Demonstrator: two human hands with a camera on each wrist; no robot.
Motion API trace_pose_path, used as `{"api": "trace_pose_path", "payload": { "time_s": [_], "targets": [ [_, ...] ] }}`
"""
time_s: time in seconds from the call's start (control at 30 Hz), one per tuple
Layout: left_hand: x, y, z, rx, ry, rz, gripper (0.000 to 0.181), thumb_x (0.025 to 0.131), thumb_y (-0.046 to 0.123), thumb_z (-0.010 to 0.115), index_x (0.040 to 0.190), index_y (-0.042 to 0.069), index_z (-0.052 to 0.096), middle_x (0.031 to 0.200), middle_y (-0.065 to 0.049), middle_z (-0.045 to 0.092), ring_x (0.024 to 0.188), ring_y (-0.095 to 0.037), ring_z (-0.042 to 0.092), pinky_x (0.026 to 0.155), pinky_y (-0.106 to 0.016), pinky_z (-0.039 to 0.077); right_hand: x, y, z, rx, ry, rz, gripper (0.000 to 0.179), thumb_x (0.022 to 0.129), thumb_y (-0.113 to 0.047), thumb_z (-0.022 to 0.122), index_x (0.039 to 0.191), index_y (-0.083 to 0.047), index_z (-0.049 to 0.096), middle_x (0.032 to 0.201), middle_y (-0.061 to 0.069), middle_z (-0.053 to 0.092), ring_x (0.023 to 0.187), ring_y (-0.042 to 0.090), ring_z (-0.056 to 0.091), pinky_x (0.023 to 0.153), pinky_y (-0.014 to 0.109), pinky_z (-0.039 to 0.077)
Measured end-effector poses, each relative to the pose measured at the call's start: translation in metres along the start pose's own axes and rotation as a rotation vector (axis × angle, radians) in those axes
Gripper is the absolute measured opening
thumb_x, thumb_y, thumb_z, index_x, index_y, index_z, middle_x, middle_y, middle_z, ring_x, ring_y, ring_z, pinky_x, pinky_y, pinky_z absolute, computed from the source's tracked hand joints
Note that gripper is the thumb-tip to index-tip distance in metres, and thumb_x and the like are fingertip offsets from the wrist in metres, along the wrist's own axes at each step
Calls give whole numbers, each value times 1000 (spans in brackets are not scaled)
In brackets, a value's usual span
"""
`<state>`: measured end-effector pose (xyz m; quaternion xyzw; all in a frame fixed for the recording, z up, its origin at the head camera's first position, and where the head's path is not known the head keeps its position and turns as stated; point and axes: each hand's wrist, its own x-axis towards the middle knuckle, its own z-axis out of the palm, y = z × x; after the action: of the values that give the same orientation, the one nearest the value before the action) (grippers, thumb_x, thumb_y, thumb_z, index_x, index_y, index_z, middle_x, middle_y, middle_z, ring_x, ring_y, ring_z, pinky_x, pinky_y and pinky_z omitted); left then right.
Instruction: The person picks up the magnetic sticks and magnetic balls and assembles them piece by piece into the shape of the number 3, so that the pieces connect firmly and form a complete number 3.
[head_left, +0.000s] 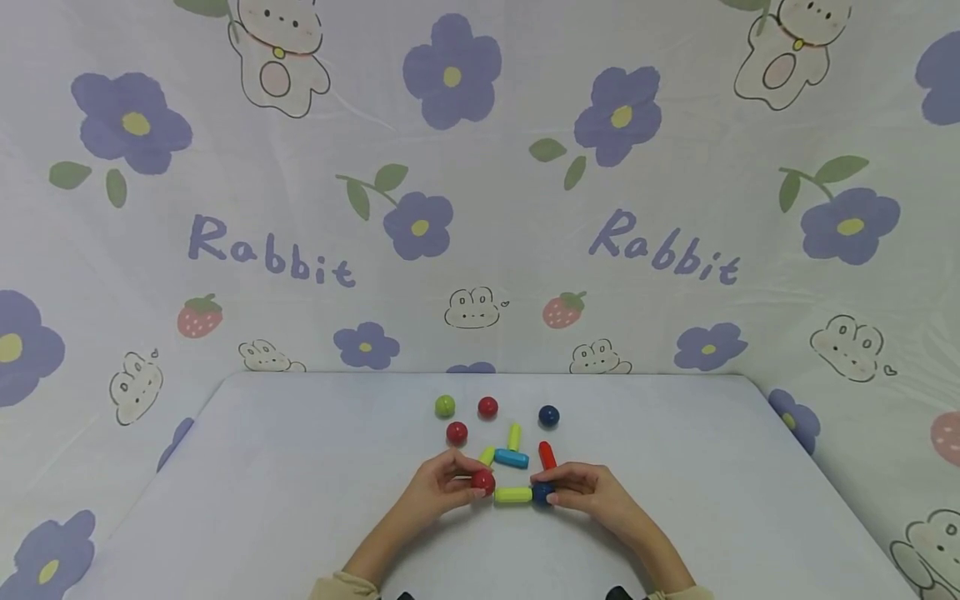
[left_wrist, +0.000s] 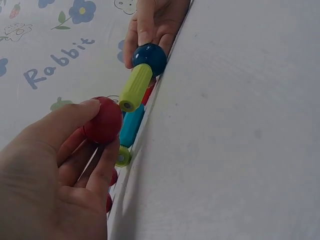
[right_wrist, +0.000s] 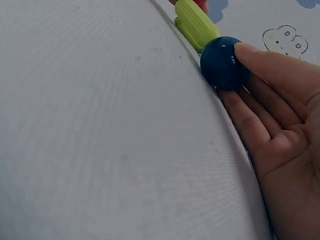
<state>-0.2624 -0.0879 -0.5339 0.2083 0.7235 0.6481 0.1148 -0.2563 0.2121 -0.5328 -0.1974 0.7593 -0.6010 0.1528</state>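
My left hand [head_left: 435, 485] pinches a glossy red ball [left_wrist: 103, 120] between thumb and fingers. A dark blue ball [right_wrist: 225, 63] is held in the fingertips of my right hand [head_left: 597, 493]. From the blue ball a yellow-green rod [head_left: 513, 495] points left toward the red ball. In the left wrist view the rod's free end shows a small grey disc, close beside the red ball. Just behind the hands lie a teal rod [head_left: 512, 458], a red rod [head_left: 547, 454] and two more yellow-green rods, one upright in the view [head_left: 514, 435], the other partly hidden by my left fingers.
Farther back on the white table [head_left: 315, 467] sit a green ball [head_left: 445, 406], a red ball [head_left: 487, 407], another red ball [head_left: 457, 432] and a dark blue ball [head_left: 549, 416]. A printed cloth [head_left: 480, 183] with flowers and rabbits hangs behind the table.
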Motion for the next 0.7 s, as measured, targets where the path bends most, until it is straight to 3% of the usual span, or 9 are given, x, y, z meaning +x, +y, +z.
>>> {"api": "trace_pose_path", "payload": {
  "time_s": [0.3, 0.7],
  "targets": [
    [0, -1, 0, 57, -15, 25, 32, 82, 9, 77, 109, 6, 60, 119, -12, 67, 110, -16, 63, 97, -19, 51, -1, 1, -1, 14, -3, -8, 38, 90, -20, 69, 126, -6, 63, 129, 15, 65, 115, 10, 65, 97, 15, 49],
    [0, -5, 0, 35, -40, 19, 33, 82, 8, 77, 109, 3, 59, 118, -17, 66, 105, -10, 64, 93, -20, 53, 0, 3, -1, 16, -6, -10, 38, 90, -19, 70, 125, -5, 63, 129, 16, 65, 115, 11, 65, 97, 15, 49]
  ]
}}
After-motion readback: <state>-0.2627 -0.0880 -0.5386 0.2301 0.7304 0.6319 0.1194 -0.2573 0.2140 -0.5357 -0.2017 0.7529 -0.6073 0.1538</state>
